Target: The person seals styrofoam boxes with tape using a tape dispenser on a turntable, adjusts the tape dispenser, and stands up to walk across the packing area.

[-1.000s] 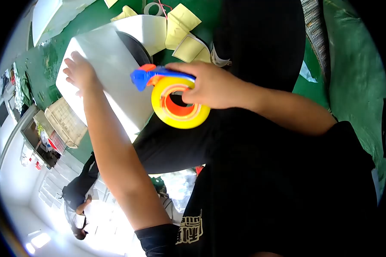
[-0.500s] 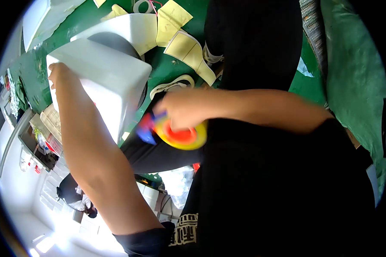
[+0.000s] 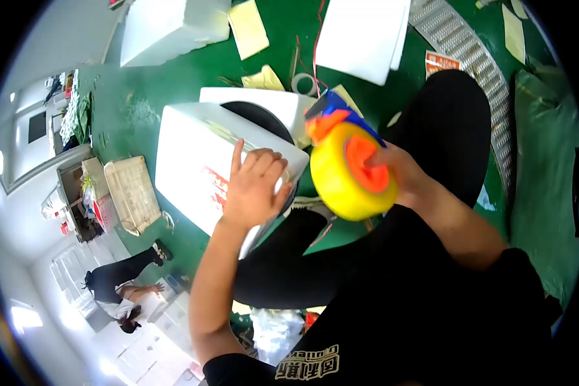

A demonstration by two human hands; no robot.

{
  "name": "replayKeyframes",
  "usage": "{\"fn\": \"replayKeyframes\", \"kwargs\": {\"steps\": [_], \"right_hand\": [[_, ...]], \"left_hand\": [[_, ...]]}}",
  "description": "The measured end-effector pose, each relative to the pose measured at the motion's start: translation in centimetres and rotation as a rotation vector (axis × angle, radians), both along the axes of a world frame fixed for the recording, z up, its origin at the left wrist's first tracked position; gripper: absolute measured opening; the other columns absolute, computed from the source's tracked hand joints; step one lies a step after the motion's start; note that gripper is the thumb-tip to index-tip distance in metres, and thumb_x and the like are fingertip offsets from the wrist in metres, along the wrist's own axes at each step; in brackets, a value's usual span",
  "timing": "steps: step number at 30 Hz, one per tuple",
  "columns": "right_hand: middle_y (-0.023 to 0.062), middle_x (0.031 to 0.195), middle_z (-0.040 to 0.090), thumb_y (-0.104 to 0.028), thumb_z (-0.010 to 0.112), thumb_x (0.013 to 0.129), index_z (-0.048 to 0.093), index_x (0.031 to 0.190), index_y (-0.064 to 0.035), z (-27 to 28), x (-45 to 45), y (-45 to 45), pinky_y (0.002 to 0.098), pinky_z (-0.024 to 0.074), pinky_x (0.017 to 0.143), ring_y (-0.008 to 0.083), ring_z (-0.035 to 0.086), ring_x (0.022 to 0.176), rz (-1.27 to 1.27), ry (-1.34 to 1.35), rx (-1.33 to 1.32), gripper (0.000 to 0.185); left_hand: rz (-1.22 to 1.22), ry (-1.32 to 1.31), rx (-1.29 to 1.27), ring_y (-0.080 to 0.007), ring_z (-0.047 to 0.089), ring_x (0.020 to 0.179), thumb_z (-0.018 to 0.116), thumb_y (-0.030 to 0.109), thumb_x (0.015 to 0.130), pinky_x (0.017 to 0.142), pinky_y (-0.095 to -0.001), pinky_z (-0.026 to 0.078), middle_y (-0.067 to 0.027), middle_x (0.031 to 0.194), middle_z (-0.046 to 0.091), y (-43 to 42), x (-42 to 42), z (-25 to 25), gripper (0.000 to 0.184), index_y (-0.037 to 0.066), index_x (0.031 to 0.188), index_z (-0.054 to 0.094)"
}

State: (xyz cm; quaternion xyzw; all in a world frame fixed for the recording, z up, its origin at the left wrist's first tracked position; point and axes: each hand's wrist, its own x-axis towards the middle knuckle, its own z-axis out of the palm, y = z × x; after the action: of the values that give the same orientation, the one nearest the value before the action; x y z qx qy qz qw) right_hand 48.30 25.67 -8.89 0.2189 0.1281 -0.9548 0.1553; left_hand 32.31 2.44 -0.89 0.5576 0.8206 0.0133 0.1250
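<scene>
The right hand [image 3: 405, 177] is closed on the tape gun [image 3: 334, 177], a digit in its orange core [image 3: 360, 161], holding it in the air just beside the box [image 3: 183, 164]. The left hand [image 3: 254, 190] rests on the box, fingers loosely spread, beside the red print [image 3: 215, 183]. The gun should be rigid, fairly weighty, best gripped at the core; the box, probably foam, light and easily dented, suits a flat palm.

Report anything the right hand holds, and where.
The right hand grips a tape dispenser by the near end of its blue frame, thumb at its orange hub.
</scene>
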Motion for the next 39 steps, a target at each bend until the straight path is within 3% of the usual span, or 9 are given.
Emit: {"fn": "replayKeyframes", "kwargs": {"steps": [7, 10, 13, 15, 19, 24, 28, 33, 39], "right_hand": [[0.0117, 0.127, 0.062, -0.027, 0.063, 0.088, 0.05, 0.136, -0.0036, 0.0, -10.2, -2.4, 0.0382, 0.0466, 0.102, 0.0245, 0.06, 0.119, -0.31, 0.166, -0.041, 0.056], [0.009, 0.126, 0.061, -0.034, 0.055, 0.095, 0.052, 0.135, -0.0095, -1.0, -17.1, -5.7, 0.0466, 0.0384, 0.109, 0.0254, 0.055, 0.121, -0.353, 0.2, -0.193, 0.047], [0.01, 0.119, 0.061, -0.041, 0.042, 0.1, 0.056, 0.126, -0.0101, -0.9, -24.9, -10.0, 0.0525, 0.036, 0.11, 0.0304, 0.055, 0.112, -0.378, 0.132, -0.161, 0.043], [0.0117, 0.121, 0.06, -0.043, 0.042, 0.1, 0.054, 0.129, -0.0095, -2.3, -28.3, -12.9, 0.0521, 0.0348, 0.112, 0.0306, 0.055, 0.113, -0.318, 0.231, -0.175, 0.046], [0.0162, 0.135, 0.055, -0.04, 0.049, 0.094, 0.045, 0.139, -0.0085, -1.3, -28.9, -17.1, 0.0463, 0.0368, 0.114, 0.0336, 0.053, 0.125, -0.199, 0.296, -0.025, 0.055], [0.017, 0.125, 0.059, -0.036, 0.056, 0.09, 0.048, 0.136, -0.0052, -0.3, -29.0, -15.8, 0.0477, 0.0344, 0.116, 0.0319, 0.056, 0.119, -0.182, 0.245, -0.108, 0.056], [0.0073, 0.099, 0.055, -0.028, 0.074, 0.083, 0.052, 0.109, -0.0044, 3.5, -27.3, -15.5, 0.0334, 0.046, 0.095, 0.0202, 0.057, 0.093, -0.106, 0.321, -0.909, 0.041], [0.001, 0.09, 0.049, -0.028, 0.074, 0.086, 0.049, 0.102, -0.0079, -0.2, -24.8, -16.4, 0.0321, 0.0445, 0.098, 0.0177, 0.052, 0.084, -0.027, 0.595, -0.732, 0.036], [0.0088, 0.1, 0.05, -0.024, 0.071, 0.088, 0.05, 0.109, -0.0007, -2.2, -23.8, -18.7, 0.0409, 0.0401, 0.107, 0.0234, 0.05, 0.095, -0.216, 0.447, -0.554, 0.037]], "left_hand": [[0.005, -0.156, 0.07, -0.0264, 0.044, 0.137, 0.072, 0.014, 0.071, 0.118, -0.067, 0.011, 0.0003, 0.118, 0.062, -0.9, 0.5, 0.3, 0.017, 0.02, 0.087, 0.07], [0.026, -0.362, 0.292, -0.0279, 0.04, 0.141, 0.075, 0.013, 0.074, 0.121, -0.0598, 0.011, -0.0001, 0.131, 0.06, -2.2, -0.5, 1.4, 0.03, 0.02, 0.103, 0.072], [0.952, -0.044, 0.778, -0.0282, 0.053, 0.129, 0.066, 0.007, 0.086, 0.115, -0.0403, 0.032, -0.0165, 0.143, 0.052, -14.0, -3.1, -0.5, 0.057, 0.0, 0.14, 0.052], [1.506, -0.382, 1.227, -0.0253, 0.052, 0.127, 0.049, 0.039, 0.103, 0.108, -0.0405, 0.041, -0.0147, 0.147, 0.048, -19.1, -3.1, 1.7, 0.062, 0.002, 0.151, 0.036], [1.773, -1.132, 1.266, -0.0271, 0.06, 0.117, 0.053, 0.051, 0.1, 0.1, -0.0389, 0.049, -0.0153, 0.14, 0.054, -23.1, 0.5, -6.7, 0.066, 0.003, 0.145, 0.042], [1.615, -1.238, 1.376, -0.0323, 0.059, 0.12, 0.058, 0.042, 0.097, 0.1, -0.0455, 0.05, -0.0206, 0.134, 0.056, -23.1, 2.0, -7.0, 0.069, -0.003, 0.144, 0.036], [1.21, -0.944, 1.334, -0.026, 0.062, 0.11, 0.074, 0.012, 0.077, 0.095, -0.0397, 0.05, -0.0152, 0.122, 0.062, -25.1, 4.3, -2.7, 0.069, -0.003, 0.137, 0.044], [1.287, -0.638, 1.299, -0.0218, 0.061, 0.094, 0.074, -0.004, 0.064, 0.086, -0.0367, 0.05, -0.0064, 0.101, 0.066, -26.6, 5.0, -6.2, 0.043, 0.0, 0.106, 0.065], [1.341, -0.894, 1.416, -0.0216, 0.061, 0.091, 0.073, -0.006, 0.063, 0.08, -0.0362, 0.052, -0.0075, 0.099, 0.065, -28.1, 4.8, -7.7, 0.046, -0.001, 0.107, 0.064]]}}
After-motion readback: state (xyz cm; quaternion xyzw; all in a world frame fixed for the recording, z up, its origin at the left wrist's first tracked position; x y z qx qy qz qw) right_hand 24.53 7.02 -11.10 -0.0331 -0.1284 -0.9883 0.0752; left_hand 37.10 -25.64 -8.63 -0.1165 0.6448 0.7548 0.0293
